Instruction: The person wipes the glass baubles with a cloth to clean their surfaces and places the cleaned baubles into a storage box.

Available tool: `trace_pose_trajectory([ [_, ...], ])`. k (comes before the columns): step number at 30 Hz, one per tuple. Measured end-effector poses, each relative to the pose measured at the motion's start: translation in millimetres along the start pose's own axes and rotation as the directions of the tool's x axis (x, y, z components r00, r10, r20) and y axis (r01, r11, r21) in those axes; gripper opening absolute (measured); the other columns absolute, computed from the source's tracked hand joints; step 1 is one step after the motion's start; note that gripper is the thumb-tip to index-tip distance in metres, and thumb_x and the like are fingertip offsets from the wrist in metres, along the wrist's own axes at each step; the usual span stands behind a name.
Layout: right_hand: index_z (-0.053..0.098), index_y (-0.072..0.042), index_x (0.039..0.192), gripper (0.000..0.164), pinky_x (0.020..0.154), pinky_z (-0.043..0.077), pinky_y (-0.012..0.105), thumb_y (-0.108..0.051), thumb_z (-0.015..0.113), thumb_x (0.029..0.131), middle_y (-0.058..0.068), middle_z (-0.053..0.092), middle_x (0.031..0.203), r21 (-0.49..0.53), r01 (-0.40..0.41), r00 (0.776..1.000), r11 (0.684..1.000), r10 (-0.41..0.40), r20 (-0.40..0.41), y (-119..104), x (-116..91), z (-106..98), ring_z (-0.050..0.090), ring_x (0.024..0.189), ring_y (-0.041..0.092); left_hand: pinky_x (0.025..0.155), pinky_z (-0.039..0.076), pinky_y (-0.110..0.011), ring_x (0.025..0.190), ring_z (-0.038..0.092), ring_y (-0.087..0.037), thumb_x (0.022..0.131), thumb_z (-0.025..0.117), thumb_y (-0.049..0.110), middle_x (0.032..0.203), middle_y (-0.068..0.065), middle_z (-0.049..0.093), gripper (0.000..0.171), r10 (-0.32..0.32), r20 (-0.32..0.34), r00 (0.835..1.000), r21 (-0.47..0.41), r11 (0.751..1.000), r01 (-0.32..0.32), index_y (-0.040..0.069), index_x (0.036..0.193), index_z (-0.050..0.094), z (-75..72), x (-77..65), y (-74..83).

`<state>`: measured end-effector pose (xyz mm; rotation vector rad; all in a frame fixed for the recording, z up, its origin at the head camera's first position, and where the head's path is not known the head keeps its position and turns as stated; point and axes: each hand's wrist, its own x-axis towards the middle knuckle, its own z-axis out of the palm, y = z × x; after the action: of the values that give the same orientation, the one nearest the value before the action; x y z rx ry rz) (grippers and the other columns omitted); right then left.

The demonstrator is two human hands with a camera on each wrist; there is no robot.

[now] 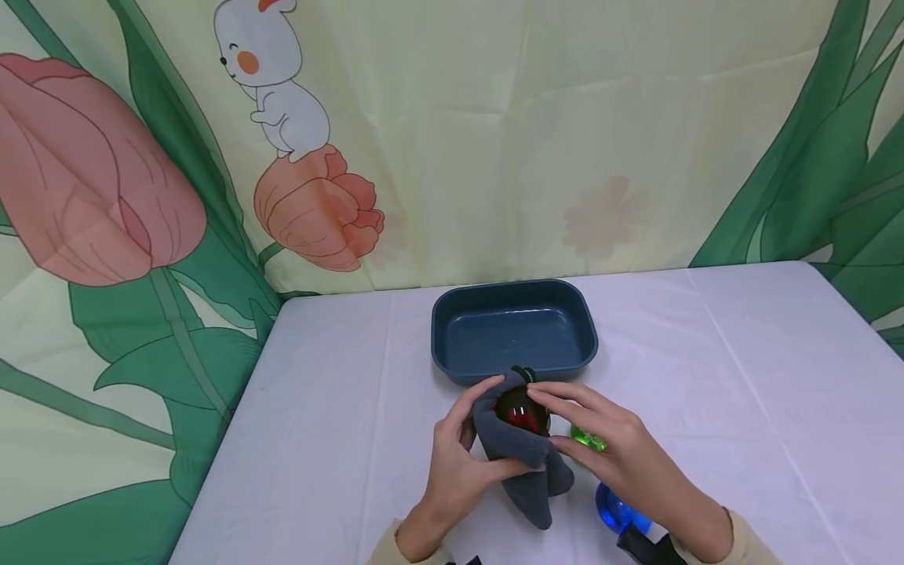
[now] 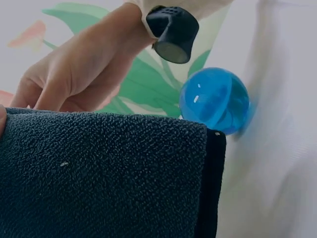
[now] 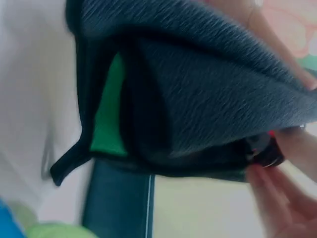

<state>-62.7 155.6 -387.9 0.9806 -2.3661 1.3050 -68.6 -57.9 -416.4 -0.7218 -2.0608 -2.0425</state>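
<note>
A dark grey-blue towel [image 1: 523,443], terry-faced with a dark trim in the left wrist view, is folded around a glossy dark red ball [image 1: 521,410]. My left hand [image 1: 455,463] grips the towel, thumb in front and fingers behind. With its fingertips on the ball's upper right and its thumb lower down, my right hand [image 1: 614,431] pinches the ball. Part of the ball is hidden by the cloth. In the right wrist view a green patch [image 3: 110,111] shows inside the towel's fold, and the dark red ball [image 3: 265,148] peeks out at the fingertips.
A dark blue rectangular tray [image 1: 515,337] stands just beyond the hands. A bright green faceted object [image 1: 589,439] lies behind the right hand. Close to the right wrist sits a clear blue ball [image 1: 614,508]. A white cloth [image 1: 318,439] covers the table.
</note>
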Motion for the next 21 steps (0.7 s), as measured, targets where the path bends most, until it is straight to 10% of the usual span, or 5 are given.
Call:
trace_pose_trajectory([
  [6, 0.059, -0.004, 0.136, 0.05, 0.085, 0.058, 0.024, -0.006, 0.072, 0.088, 0.017, 0.062, 0.132, 0.289, -0.332, 0.943, 0.898, 0.307, 0.131, -1.6, 2.4, -6.9, 0.066, 0.11, 0.007, 0.104, 0.05, -0.035, 0.123, 0.061, -0.023, 0.07, 0.089, 0.004, 0.135, -0.012, 0.062, 0.082, 0.051, 0.025, 0.998, 0.066, 0.996, -0.053, 0.01, 0.142, 0.05, 3.1, 0.1, -4.5],
  [11, 0.058, -0.001, 0.136, 0.049, 0.085, 0.059, 0.028, -0.011, 0.072, 0.09, 0.021, 0.059, 0.135, 0.342, -0.418, 0.908, 0.841, 0.373, 0.191, -0.6, 4.2, -9.5, 0.067, 0.111, 0.013, 0.103, 0.051, -0.034, 0.122, 0.062, -0.024, 0.07, 0.089, 0.003, 0.134, -0.015, 0.062, 0.08, 0.096, 0.019, 0.995, 0.092, 0.991, -0.097, 0.006, 0.141, 0.051, 3.0, 0.6, -5.2],
  [21, 0.059, -0.013, 0.137, 0.058, 0.085, 0.058, 0.022, -0.01, 0.079, 0.083, 0.007, 0.062, 0.132, 0.166, -0.196, 0.98, 0.966, 0.187, 0.07, -3.7, 4.2, -10.1, 0.066, 0.11, 0.008, 0.099, 0.053, -0.035, 0.112, 0.067, -0.023, 0.07, 0.088, -0.001, 0.128, -0.017, 0.065, 0.076, 0.057, 0.003, 0.998, -0.004, 0.998, -0.057, 0.004, 0.138, 0.053, -1.8, 1.5, -0.3],
])
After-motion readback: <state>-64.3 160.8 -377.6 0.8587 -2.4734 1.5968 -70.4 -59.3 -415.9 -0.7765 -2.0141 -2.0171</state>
